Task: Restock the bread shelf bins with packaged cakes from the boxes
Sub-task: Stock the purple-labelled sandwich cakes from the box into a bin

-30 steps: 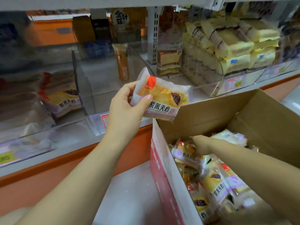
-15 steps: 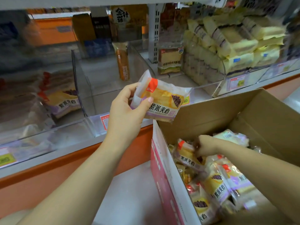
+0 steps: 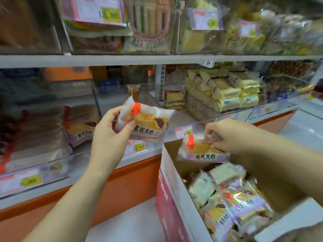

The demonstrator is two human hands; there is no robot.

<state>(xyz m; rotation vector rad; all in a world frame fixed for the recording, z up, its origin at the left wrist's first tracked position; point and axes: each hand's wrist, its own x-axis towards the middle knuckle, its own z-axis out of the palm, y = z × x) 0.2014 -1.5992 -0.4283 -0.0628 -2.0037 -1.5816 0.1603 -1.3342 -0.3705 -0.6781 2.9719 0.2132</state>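
My left hand (image 3: 110, 137) grips a packaged cake (image 3: 148, 124) with a yellow, purple and orange wrapper, held up in front of a clear shelf bin (image 3: 111, 102). My right hand (image 3: 227, 135) pinches the top edge of a second packaged cake (image 3: 201, 152) of the same kind, lifted above the open cardboard box (image 3: 171, 173). Several more of these cakes (image 3: 232, 205) lie in the box. The bin to the left (image 3: 52, 163) holds a stack of the same cakes (image 3: 82, 130).
Bins to the right hold yellow layered cakes (image 3: 225, 91). An upper shelf (image 3: 122, 60) carries more bins with price tags. An orange shelf base (image 3: 132, 179) runs below, with white floor (image 3: 129, 224) beside the box.
My right hand has come up out of the box with a second cake in its fingers. The view has tilted upward, so the upper shelf now shows. My left hand keeps its cake.
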